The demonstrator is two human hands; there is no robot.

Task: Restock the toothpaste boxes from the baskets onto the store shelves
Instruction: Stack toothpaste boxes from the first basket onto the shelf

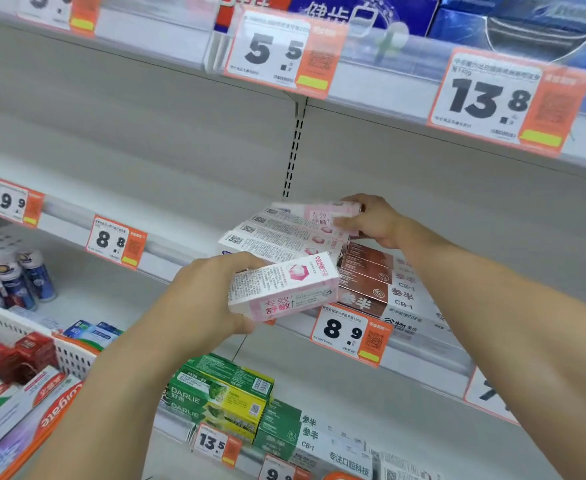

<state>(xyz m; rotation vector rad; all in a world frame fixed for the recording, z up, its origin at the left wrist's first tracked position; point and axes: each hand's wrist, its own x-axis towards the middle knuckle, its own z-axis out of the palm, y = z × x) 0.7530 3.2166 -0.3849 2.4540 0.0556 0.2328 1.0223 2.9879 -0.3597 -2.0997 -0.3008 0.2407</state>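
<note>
My left hand (pixel 212 292) grips a pink and white toothpaste box (pixel 284 289) just in front of the middle shelf (pixel 167 258). Behind it, a stack of several matching pink and white boxes (pixel 284 233) lies on that shelf. My right hand (pixel 371 220) holds the top box of that stack (pixel 319 209) at its right end. A white basket (pixel 66 355) at the lower left holds red boxes (pixel 14 358) and Colgate boxes (pixel 18 410).
Brown boxes (pixel 367 275) lie on the shelf right of the pink stack. Green and yellow Darlie boxes (pixel 222 393) and green boxes (pixel 281 427) fill the shelf below. Small bottles (pixel 18 282) stand at the far left. Price tags line the shelf edges; blue boxes (pixel 492 19) sit above.
</note>
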